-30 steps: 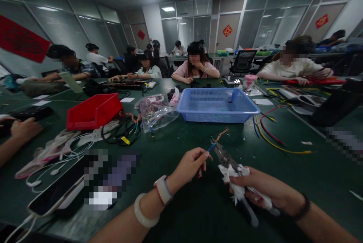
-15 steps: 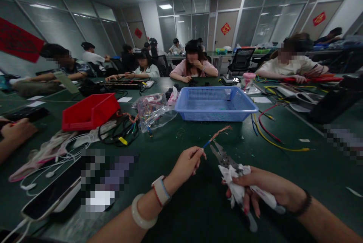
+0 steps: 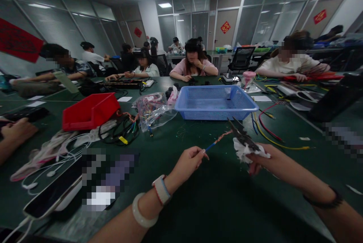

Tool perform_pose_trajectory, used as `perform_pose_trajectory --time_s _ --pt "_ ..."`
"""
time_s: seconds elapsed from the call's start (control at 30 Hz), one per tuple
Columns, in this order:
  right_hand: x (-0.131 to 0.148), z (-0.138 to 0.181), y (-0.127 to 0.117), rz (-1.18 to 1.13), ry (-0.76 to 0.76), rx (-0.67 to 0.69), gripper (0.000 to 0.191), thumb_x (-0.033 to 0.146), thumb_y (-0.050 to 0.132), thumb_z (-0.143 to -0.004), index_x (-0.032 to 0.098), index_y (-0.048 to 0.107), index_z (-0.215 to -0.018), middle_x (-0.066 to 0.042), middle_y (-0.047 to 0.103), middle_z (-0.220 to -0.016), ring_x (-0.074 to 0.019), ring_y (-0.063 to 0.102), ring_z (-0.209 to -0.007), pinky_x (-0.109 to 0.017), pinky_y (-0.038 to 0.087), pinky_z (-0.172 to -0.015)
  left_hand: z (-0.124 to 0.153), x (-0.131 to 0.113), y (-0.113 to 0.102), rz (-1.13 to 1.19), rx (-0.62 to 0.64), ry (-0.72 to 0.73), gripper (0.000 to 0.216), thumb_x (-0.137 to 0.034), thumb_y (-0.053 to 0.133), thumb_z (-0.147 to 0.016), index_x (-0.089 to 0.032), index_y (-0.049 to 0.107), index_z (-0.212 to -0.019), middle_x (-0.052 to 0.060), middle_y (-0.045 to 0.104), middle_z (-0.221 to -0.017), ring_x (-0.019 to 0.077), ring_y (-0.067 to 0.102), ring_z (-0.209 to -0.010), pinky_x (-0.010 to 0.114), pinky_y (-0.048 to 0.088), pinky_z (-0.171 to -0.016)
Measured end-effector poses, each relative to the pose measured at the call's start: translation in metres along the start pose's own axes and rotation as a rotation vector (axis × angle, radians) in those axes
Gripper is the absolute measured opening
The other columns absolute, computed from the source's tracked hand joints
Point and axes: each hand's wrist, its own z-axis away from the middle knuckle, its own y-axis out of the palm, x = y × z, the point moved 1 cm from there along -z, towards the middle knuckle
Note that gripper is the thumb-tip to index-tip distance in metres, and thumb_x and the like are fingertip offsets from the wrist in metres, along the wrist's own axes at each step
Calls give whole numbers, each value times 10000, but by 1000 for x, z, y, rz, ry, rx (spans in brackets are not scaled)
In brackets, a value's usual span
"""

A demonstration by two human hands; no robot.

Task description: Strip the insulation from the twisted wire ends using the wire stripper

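My left hand (image 3: 189, 163) pinches a short blue wire (image 3: 217, 142) whose bare copper strands twist out to the right. My right hand (image 3: 262, 161) grips metal pliers (image 3: 240, 131), their handles wrapped in white tissue. The plier jaws point up and away, right beside the copper end of the wire. Both hands hover over the dark green table (image 3: 215, 197).
A blue mesh basket (image 3: 215, 103) stands just beyond the hands. A red bin (image 3: 90, 111), a bag of wires (image 3: 154, 110), black cables (image 3: 120, 131) and white earphones (image 3: 56, 152) lie left. Yellow and red wires (image 3: 272, 137) trail right. Several people sit around the table.
My right hand has swung up and to the right with the pliers, bringing their jaws to the wire's copper tip. The left hand has stayed nearly still.
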Motion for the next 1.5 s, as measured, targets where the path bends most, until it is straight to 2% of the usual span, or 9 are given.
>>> perform_pose_trajectory --time_s 0.07,0.17,0.3,0.43,0.73,1.0,1.2,1.5 --pt "0 -6 3 248 -118 -254 323 351 450 -894 159 540 -1138 -113 691 -963 -220 681 -840 -358 557 -742 1 -1 1 -3 28 1 291 -407 507 -865 -139 616 -883 -72 405 -562 72 360 -476 203 255 -476" --pt "0 -12 14 657 -246 -561 439 184 450 -837 193 492 -1274 -127 576 -1265 -251 635 -1010 -392 536 -832 2 -3 1 -29 49 26 282 -391 509 -869 -139 627 -911 -72 395 -568 77 352 -494 209 244 -487" --pt "-4 -18 27 1002 -326 -667 564 125 478 -793 148 414 -1353 -155 516 -1328 -273 612 -1031 -409 522 -869 3 -3 1 -79 75 59 295 -401 504 -880 -143 639 -919 -64 409 -588 85 356 -522 214 260 -509" --pt "-12 -24 28 1145 -385 -698 584 98 460 -804 118 374 -1381 -181 485 -1356 -287 563 -1105 -430 474 -939 5 -6 1 -113 82 75 302 -399 484 -893 -145 645 -919 -55 422 -604 92 378 -541 215 281 -527" --pt "-21 -29 32 1199 -435 -684 642 75 391 -823 120 270 -1452 -191 485 -1355 -298 529 -1118 -470 454 -946 8 -10 3 -188 66 52 319 -400 469 -893 -144 658 -901 -55 412 -573 97 365 -523 215 266 -514" --pt "-25 -32 35 1224 -420 -652 582 38 400 -804 99 375 -1383 -187 496 -1334 -283 522 -1130 -432 448 -958 6 -8 3 -191 51 74 312 -382 491 -873 -127 671 -878 -54 400 -565 97 355 -523 216 250 -497" --pt "-29 -33 35 1205 -424 -643 496 63 388 -825 94 424 -1319 -196 528 -1289 -289 536 -1121 -451 462 -944 7 -10 2 -186 69 69 338 -401 482 -882 -129 682 -906 -61 384 -550 91 330 -505 218 231 -497" --pt "-32 -34 33 1112 -445 -591 559 53 439 -761 108 421 -1316 -183 530 -1278 -275 543 -1138 -427 468 -966 7 -10 0 -209 105 70 347 -403 467 -895 -140 689 -938 -56 394 -558 96 349 -514 220 243 -506"
